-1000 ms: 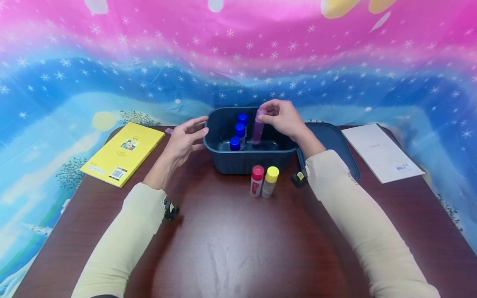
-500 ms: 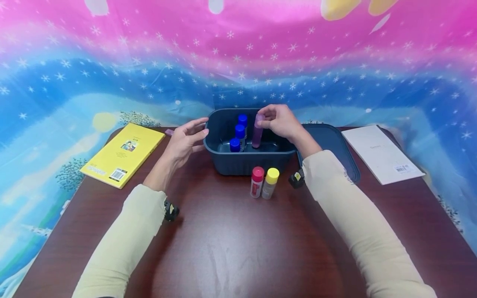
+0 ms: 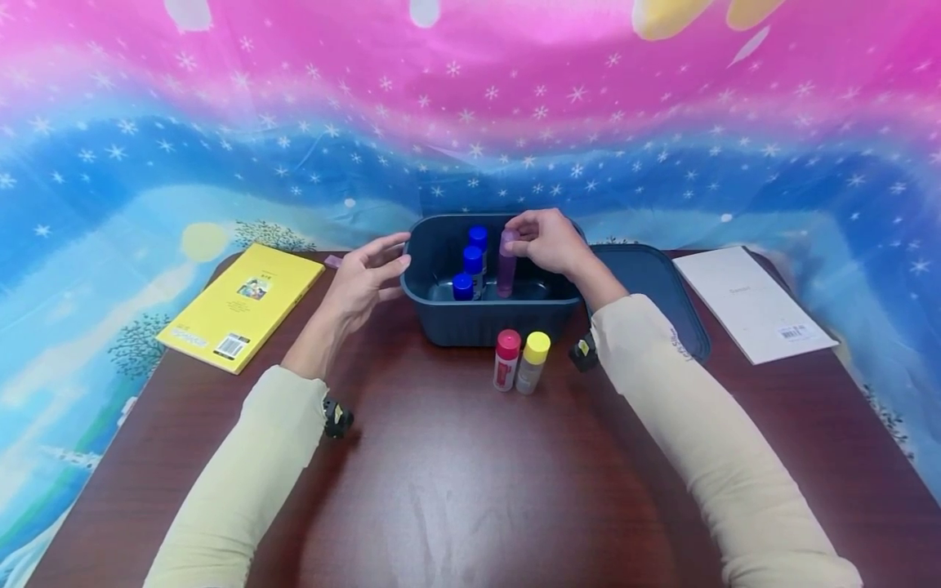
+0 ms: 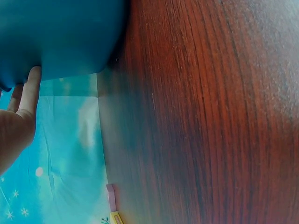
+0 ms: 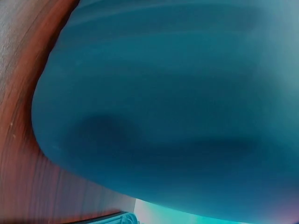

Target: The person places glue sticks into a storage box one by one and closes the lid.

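In the head view, a dark blue-grey storage bin (image 3: 492, 322) stands at the back middle of the table. My right hand (image 3: 550, 241) reaches over its rim and pinches the top of an upright, translucent purple glue stick (image 3: 506, 273), whose lower end is near the bin floor. Left of it, three blue-capped glue sticks (image 3: 473, 260) stand in a row inside. My left hand (image 3: 360, 278) rests its extended fingers against the bin's left end, as the left wrist view also shows with fingertips (image 4: 35, 74) on the wall. The bin's wall (image 5: 154, 93) fills the right wrist view, hiding the right hand.
A red-capped glue stick (image 3: 506, 361) and a yellow-capped one (image 3: 532, 363) stand in front of the bin. Its lid (image 3: 647, 286) lies to the right, partly under the right forearm. A yellow book (image 3: 243, 306) lies left, a white book (image 3: 753, 302) right. A patterned cloth (image 3: 470, 106) hangs behind.
My right hand has moved down and slightly left, lowering the purple glue stick deeper into the bin. The left hand keeps its place at the bin's end.
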Demonstrator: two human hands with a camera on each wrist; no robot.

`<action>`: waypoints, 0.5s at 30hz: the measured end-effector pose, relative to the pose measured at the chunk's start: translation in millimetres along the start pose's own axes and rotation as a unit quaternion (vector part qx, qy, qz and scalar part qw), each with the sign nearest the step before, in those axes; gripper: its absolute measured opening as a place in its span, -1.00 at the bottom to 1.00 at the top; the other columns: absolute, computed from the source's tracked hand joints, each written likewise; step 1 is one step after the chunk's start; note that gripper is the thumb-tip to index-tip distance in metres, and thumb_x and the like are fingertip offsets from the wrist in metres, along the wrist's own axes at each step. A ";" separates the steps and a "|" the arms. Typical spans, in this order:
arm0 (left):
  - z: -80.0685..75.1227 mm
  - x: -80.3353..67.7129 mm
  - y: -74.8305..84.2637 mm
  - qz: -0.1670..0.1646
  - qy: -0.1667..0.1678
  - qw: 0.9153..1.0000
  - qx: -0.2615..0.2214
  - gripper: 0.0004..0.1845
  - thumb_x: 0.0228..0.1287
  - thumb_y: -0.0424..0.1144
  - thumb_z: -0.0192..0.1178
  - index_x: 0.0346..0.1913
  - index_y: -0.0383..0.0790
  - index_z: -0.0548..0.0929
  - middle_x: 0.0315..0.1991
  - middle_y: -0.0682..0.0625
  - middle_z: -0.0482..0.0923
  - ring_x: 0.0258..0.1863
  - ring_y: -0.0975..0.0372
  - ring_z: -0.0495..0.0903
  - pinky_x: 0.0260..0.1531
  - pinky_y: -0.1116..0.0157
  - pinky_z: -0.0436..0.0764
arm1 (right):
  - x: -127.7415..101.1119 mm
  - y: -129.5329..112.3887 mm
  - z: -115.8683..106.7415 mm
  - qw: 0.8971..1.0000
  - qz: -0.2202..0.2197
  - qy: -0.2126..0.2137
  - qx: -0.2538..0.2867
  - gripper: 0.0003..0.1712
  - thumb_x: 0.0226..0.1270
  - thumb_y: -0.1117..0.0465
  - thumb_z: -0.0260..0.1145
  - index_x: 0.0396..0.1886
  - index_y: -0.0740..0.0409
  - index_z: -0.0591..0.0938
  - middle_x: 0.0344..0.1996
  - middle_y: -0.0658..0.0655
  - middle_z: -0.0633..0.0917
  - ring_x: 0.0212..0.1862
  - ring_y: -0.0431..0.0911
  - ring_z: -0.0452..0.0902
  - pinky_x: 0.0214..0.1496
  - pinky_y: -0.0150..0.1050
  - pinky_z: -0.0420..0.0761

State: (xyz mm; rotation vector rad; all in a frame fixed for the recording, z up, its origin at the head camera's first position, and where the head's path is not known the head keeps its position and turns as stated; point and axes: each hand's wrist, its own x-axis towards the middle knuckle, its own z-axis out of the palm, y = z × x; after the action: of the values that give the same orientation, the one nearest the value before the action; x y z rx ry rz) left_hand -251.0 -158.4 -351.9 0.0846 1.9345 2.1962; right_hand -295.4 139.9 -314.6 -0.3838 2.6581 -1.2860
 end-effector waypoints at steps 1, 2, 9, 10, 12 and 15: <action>0.0 -0.2 0.1 0.000 0.001 1.000 0.000 -0.43 0.48 -0.26 0.22 0.49 -0.14 0.40 0.49 -0.16 0.26 0.41 -0.01 0.36 0.26 -0.09 0.47 | 0.2 0.1 0.0 1.000 -0.004 0.001 -0.005 -0.57 0.49 0.24 0.31 0.27 0.27 0.58 0.17 0.27 0.62 0.26 0.10 0.50 0.32 0.00 0.50; 0.0 -0.4 0.1 0.000 0.001 1.000 0.001 -0.43 0.48 -0.26 0.22 0.49 -0.14 0.40 0.49 -0.16 0.27 0.41 -0.01 0.36 0.26 -0.08 0.47 | 0.5 0.3 0.0 1.000 -0.008 0.001 -0.012 -0.56 0.48 0.23 0.32 0.28 0.27 0.59 0.17 0.27 0.63 0.26 0.10 0.51 0.31 0.00 0.50; 0.1 -1.3 -0.5 -0.001 0.003 1.000 0.006 -0.43 0.48 -0.25 0.22 0.49 -0.13 0.40 0.49 -0.16 0.27 0.40 -0.01 0.37 0.23 -0.05 0.50 | -0.5 0.3 -1.2 1.000 -0.015 0.008 -0.025 -0.50 0.41 0.19 0.40 0.28 0.27 0.60 0.14 0.26 0.66 0.23 0.09 0.54 0.27 0.01 0.53; 0.2 -1.5 -0.4 -0.001 0.004 1.000 0.006 -0.43 0.48 -0.25 0.22 0.49 -0.13 0.40 0.49 -0.16 0.28 0.40 -0.01 0.37 0.22 -0.04 0.51 | -0.7 0.4 -1.4 1.000 -0.016 0.010 -0.023 -0.49 0.40 0.19 0.41 0.28 0.28 0.59 0.13 0.27 0.66 0.23 0.10 0.54 0.28 0.02 0.53; 0.4 -1.7 -0.2 -0.001 0.004 1.000 0.006 -0.43 0.48 -0.25 0.22 0.49 -0.13 0.40 0.48 -0.16 0.28 0.40 -0.02 0.37 0.22 -0.04 0.51 | -1.3 0.5 -2.1 1.000 -0.020 0.013 -0.016 -0.49 0.40 0.20 0.41 0.28 0.29 0.59 0.13 0.27 0.66 0.22 0.10 0.55 0.28 0.02 0.52; 0.7 -1.6 0.0 -0.001 0.003 1.000 0.008 -0.43 0.48 -0.25 0.22 0.49 -0.13 0.40 0.48 -0.16 0.28 0.40 -0.01 0.37 0.22 -0.03 0.51 | -2.0 1.5 -3.3 1.000 -0.026 0.018 -0.001 -0.49 0.41 0.21 0.40 0.28 0.31 0.58 0.15 0.28 0.65 0.22 0.11 0.55 0.29 0.02 0.51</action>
State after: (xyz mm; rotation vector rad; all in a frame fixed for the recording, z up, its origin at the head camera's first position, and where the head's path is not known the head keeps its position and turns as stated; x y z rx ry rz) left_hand -249.3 -158.1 -351.7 0.0788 1.9552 2.1827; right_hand -294.6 143.9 -313.6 -0.4370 2.6953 -1.3185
